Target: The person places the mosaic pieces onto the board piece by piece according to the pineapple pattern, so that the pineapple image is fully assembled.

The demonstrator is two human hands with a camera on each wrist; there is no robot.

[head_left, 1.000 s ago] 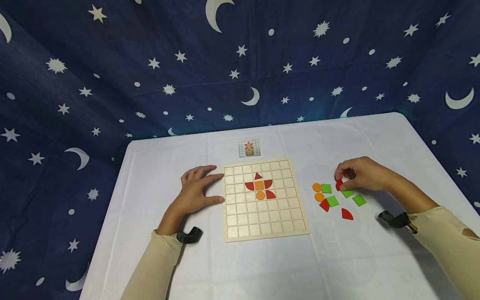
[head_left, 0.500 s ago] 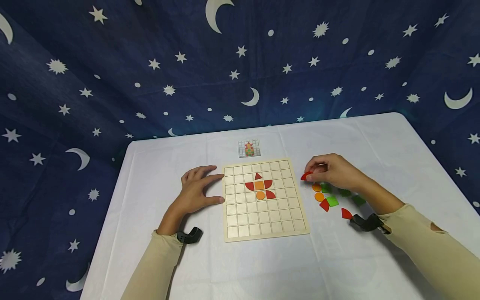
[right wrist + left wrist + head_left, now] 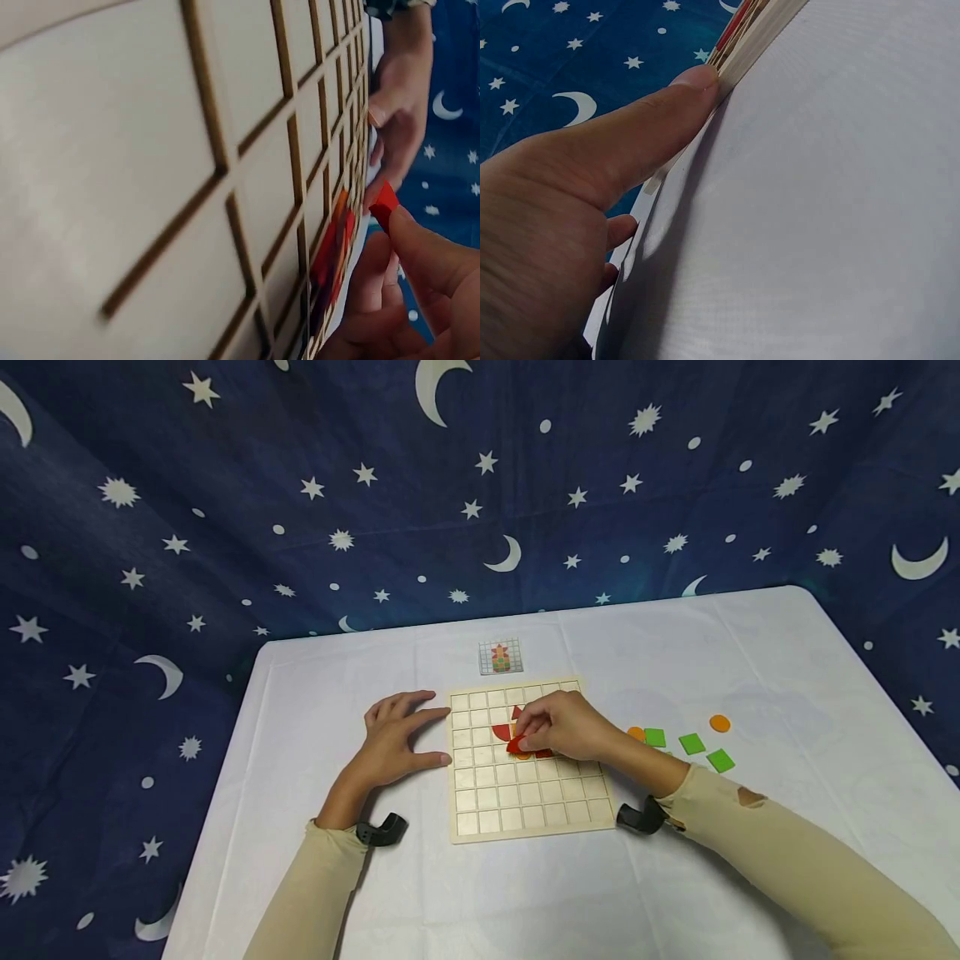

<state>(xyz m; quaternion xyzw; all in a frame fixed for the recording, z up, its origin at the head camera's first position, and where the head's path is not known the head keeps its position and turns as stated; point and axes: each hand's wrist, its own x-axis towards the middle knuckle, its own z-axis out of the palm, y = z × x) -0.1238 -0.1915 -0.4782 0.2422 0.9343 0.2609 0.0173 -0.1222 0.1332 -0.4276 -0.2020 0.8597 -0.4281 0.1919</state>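
My right hand (image 3: 566, 725) pinches a red quarter-circle tile (image 3: 515, 745) between thumb and fingers, over the middle of the wooden grid board (image 3: 487, 797). In the right wrist view this red tile (image 3: 385, 205) is held above the board's surface, tilted. Red and orange tiles lie in the grid below, partly covered by the hand; a red quarter-circle (image 3: 501, 732) shows to its left. Along the board's left edge rests my left hand (image 3: 393, 739), fingers spread, with thumb and index tip at the rim. The left wrist view shows the thumb (image 3: 667, 112) against the board's side.
A small pattern card (image 3: 500, 657) lies behind the board. Right of it are green square tiles (image 3: 692, 743) and orange round tiles (image 3: 720, 723); the right forearm hides other loose tiles. A white cloth (image 3: 360, 902) covers the table, and a starry curtain (image 3: 420, 510) hangs behind.
From the loose tiles, my right hand has carried the red quarter-circle tile leftward to over the board. An orange round tile at the right has come into sight. The left hand has stayed put.
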